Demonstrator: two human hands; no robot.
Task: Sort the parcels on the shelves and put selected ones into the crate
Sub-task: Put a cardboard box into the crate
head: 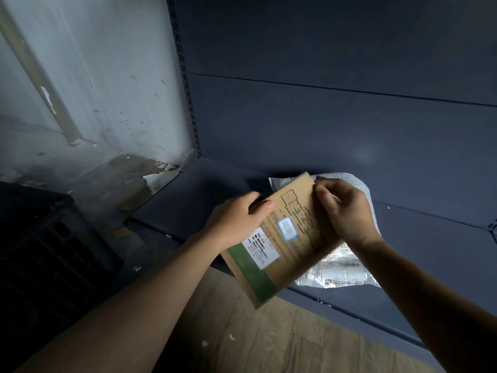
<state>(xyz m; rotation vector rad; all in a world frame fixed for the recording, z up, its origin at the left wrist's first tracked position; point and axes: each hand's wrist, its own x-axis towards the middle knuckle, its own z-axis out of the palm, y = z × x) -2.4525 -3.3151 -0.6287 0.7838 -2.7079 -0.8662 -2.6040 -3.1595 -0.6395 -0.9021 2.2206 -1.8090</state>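
Mid frame, gripping brown parcel with left hand, pinching its top corner with right hand; crate down at lower left, nearer left hand.

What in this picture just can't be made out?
Head view:
Label on the envelope: print blurred, unreadable.
White bag: mostly hidden behind the envelope and right hand.
Crate: dark, cut by the left edge; contents unseen.
Left hand: fingers hidden behind the envelope.
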